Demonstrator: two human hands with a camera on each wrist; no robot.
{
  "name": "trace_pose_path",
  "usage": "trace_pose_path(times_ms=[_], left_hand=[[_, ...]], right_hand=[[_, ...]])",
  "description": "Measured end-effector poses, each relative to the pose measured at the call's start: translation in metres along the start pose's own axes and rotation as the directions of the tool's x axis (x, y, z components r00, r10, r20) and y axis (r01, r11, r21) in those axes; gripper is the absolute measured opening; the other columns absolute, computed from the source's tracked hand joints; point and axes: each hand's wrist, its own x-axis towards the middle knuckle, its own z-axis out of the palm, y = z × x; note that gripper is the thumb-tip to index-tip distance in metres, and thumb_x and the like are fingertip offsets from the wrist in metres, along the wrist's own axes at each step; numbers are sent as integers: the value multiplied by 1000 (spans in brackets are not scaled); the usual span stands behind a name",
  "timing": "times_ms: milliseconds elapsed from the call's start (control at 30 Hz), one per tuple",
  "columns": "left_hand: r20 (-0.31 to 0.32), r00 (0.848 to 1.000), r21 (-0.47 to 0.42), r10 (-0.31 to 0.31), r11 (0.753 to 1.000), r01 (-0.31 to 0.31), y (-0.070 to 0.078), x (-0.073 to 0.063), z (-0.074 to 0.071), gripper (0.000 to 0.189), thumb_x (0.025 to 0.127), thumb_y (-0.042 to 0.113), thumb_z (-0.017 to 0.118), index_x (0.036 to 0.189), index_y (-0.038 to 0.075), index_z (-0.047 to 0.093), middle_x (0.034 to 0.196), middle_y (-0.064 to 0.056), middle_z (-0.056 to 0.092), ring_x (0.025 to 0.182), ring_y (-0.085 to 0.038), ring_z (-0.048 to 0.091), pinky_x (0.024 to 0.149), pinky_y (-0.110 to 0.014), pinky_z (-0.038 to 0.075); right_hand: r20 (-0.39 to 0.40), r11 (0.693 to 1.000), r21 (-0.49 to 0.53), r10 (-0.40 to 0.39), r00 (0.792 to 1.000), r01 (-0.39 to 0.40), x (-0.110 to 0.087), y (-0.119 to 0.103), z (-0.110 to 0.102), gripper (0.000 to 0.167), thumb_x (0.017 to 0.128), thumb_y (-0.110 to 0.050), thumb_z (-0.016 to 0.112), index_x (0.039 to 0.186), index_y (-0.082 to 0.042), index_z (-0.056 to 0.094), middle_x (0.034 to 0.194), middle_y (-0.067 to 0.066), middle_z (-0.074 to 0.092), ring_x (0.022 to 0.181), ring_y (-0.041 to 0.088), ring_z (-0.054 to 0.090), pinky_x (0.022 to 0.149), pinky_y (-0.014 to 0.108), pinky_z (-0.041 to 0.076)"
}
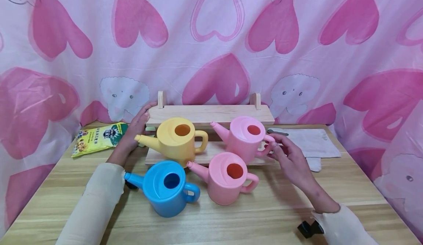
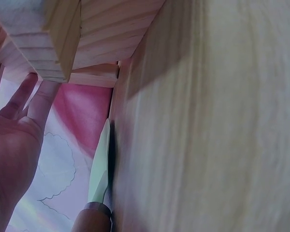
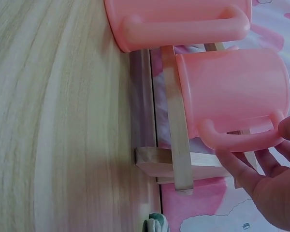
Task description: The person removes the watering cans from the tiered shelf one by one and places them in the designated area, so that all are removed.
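My right hand [image 1: 292, 160] holds the handle of a light pink watering can [image 1: 243, 144], its thumb and fingers about the handle [image 3: 246, 141] in the right wrist view. This can stands on the lower board of a two-tier wooden shelf [image 1: 208, 113]. To its left on the same board is a yellow watering can [image 1: 176, 146]. A blue watering can [image 1: 166, 197] and a deeper pink watering can [image 1: 223, 188] stand on the table in front. With extended fingers, my left hand [image 1: 137, 125] touches the shelf's left end; its fingertips [image 2: 48, 92] are partly hidden behind the wood.
A yellow-green packet [image 1: 99, 140] lies at the table's back left. Near the left hand is a tool with a pale green blade [image 2: 100, 164] and wooden handle. White cloth [image 1: 310, 142] lies at the back right, and a heart-patterned curtain [image 1: 211, 65] hangs behind.
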Motion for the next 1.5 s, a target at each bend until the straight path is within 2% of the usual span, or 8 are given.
trace_pose_path(times_ms=[133, 500, 733, 867, 1000, 1233, 1500], left_hand=[[2, 1000, -4, -5, 1000, 5, 2, 0, 1, 57, 112, 44, 36, 164, 25, 26, 166, -11, 18, 142, -46, 27, 98, -78, 35], [-5, 1000, -10, -11, 1000, 11, 3, 0, 1, 57, 111, 44, 37, 164, 23, 26, 167, -11, 16, 144, -45, 26, 98, -78, 35], [-4, 1000, 3, -15, 1000, 15, 3, -1, 1, 56, 112, 45, 35, 164, 26, 26, 166, -11, 17, 142, -46, 28, 99, -76, 37], [-5, 1000, -7, -15, 1000, 15, 3, -1, 2, 56, 111, 44, 35, 164, 27, 26, 167, -10, 16, 143, -45, 26, 98, -77, 35], [-5, 1000, -10, -7, 1000, 7, 4, -1, 2, 55, 112, 43, 35, 164, 26, 26, 166, -11, 16, 143, -45, 26, 98, -78, 35], [3, 1000, -13, -7, 1000, 7, 3, -1, 2, 55, 112, 42, 35, 163, 26, 27, 166, -12, 17, 142, -46, 27, 98, -77, 36], [3, 1000, -7, 4, 1000, -4, 3, 0, 1, 55, 111, 42, 35, 163, 26, 28, 165, -11, 18, 142, -45, 27, 97, -77, 37]], right_hand=[[-5, 1000, 10, 13, 1000, -13, 0, 0, 0, 35, 109, -17, 55, 140, -1, 55, 106, 15, 63, 96, 24, 66, 81, 34, 59], [-24, 999, -41, 9, 1000, -10, -1, -1, -1, 34, 108, -16, 57, 138, -1, 58, 105, 14, 64, 95, 23, 68, 78, 31, 60], [-49, 994, -102, -34, 998, 29, -7, -8, -13, 30, 107, -12, 58, 135, -4, 60, 100, 12, 68, 90, 22, 70, 74, 28, 60], [-61, 990, -135, -57, 997, 48, -12, -15, -23, 32, 106, -11, 58, 137, -5, 60, 103, 11, 68, 91, 15, 70, 75, 23, 59], [-68, 990, -132, -60, 996, 51, -18, -20, -34, 32, 106, -9, 58, 138, -3, 60, 105, 12, 67, 92, 11, 69, 75, 25, 59], [-54, 997, -70, -35, 998, 31, -38, -25, -52, 27, 105, -3, 56, 132, 2, 61, 104, 14, 67, 95, 17, 69, 76, 32, 60], [-34, 997, -58, -43, 998, 41, -61, -24, -70, 27, 104, 5, 54, 130, 4, 60, 103, 15, 66, 93, 16, 71, 76, 33, 60]])
